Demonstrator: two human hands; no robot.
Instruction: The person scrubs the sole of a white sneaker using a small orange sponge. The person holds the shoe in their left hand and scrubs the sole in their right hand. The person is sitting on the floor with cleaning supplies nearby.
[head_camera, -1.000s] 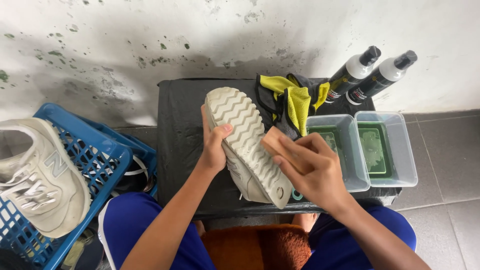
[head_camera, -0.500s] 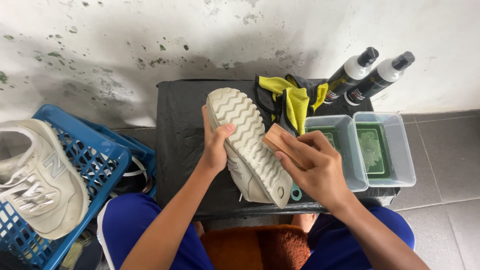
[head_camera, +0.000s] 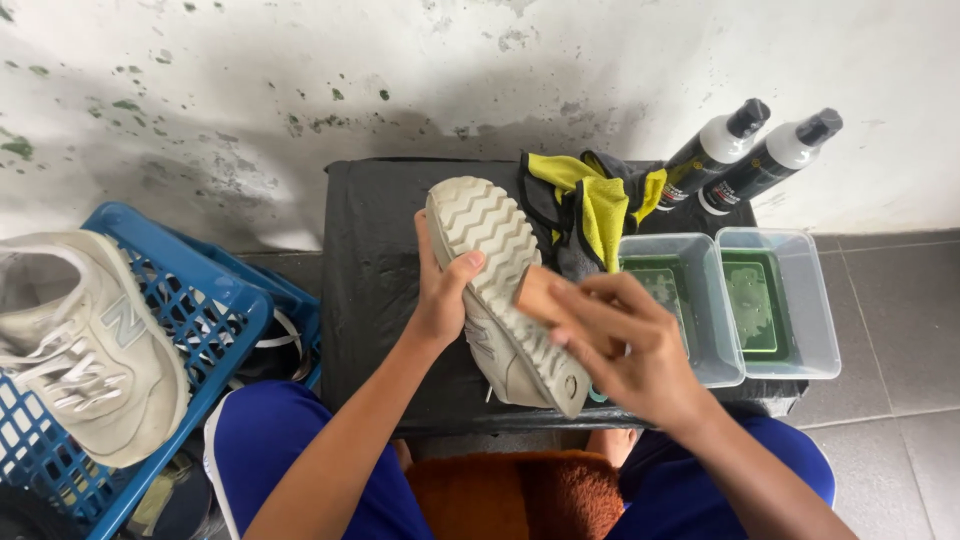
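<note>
Left hand (head_camera: 440, 300) grips grey rubber-soled sneaker (head_camera: 505, 290), sole up, long axis diagonal; right hand (head_camera: 630, 350) clasps wooden brush (head_camera: 538, 297) against sole.

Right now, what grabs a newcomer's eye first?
At centre, the left hand holds a pale shoe sole-up while the right hand presses a wooden brush against the sole. At left, a second shoe rests on a blue basket.

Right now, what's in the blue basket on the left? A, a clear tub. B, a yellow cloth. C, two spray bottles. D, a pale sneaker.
D: a pale sneaker lies in the blue basket; the cloth, bottles and tubs are by the black bench.
</note>
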